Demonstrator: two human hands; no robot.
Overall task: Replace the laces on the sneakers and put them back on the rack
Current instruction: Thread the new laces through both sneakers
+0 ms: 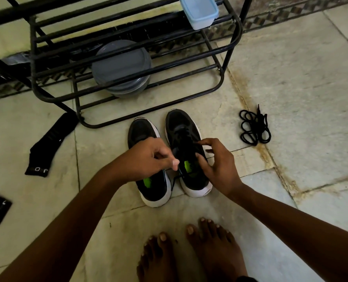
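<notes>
My left hand (148,157) pinches the black lace (176,177) of the right sneaker (186,151), which stands beside the left sneaker (148,178) on the tiled floor (291,78) before the rack (128,58). My right hand (216,161) curls at the collar; whether it grips lace I cannot tell. My left hand hides the other shoe's eyelets. Coiled laces (254,128) lie well apart

Both forearms are bare with no sleeves, watch or rings in view, the left hand (148,157) and right hand (218,161) are ungloved with short nails, and both feet (189,253) nearest the camera are bare, without socks.
</notes>
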